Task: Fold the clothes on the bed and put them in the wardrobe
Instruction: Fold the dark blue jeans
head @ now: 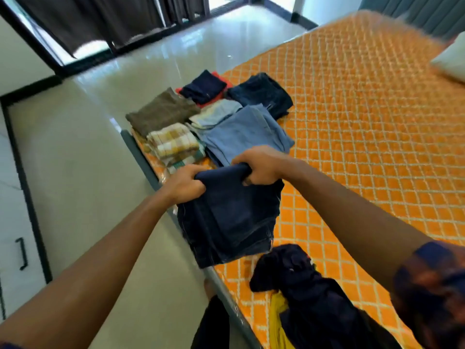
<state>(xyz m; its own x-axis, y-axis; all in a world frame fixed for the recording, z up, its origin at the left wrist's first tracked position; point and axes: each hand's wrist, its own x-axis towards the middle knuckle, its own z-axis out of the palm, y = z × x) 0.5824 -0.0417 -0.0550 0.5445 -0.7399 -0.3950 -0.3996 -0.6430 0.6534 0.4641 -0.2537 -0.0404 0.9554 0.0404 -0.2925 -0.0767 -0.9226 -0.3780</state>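
At the near bed edge, loose heap [302, 280]: a dark navy garment crumpled over a yellow cloth [276, 321]; soft, shapeless, not yet folded.
Wardrobe [22, 253]: at the left, a smooth white panel with a black bar handle; it looks closed, and no clothes show in it.
Dark jeans [231, 222]: heavy indigo denim with pale seam stitching, doubled into a rough rectangle that overhangs the bed's edge; I judge this to be the fold in hand.
Left hand [185, 183]: fingers curled tight round the left end of the jeans' top fold.
Right hand [259, 167]: fingers curled round the right end of the same fold.
Folded piles: just beyond the hands, a checked woven cloth [173, 143], a brown knit [162, 110], light blue denim [241, 132], a navy piece [203, 86] on something red, and dark denim [261, 93]; flat, squared, packed close together.
Bed cover [364, 122]: orange quilting with a pale diamond lattice.
Pillow [450, 61]: white, at the far right.
Progress: most of the folding looks done; the heap remains, and all of the putting away.
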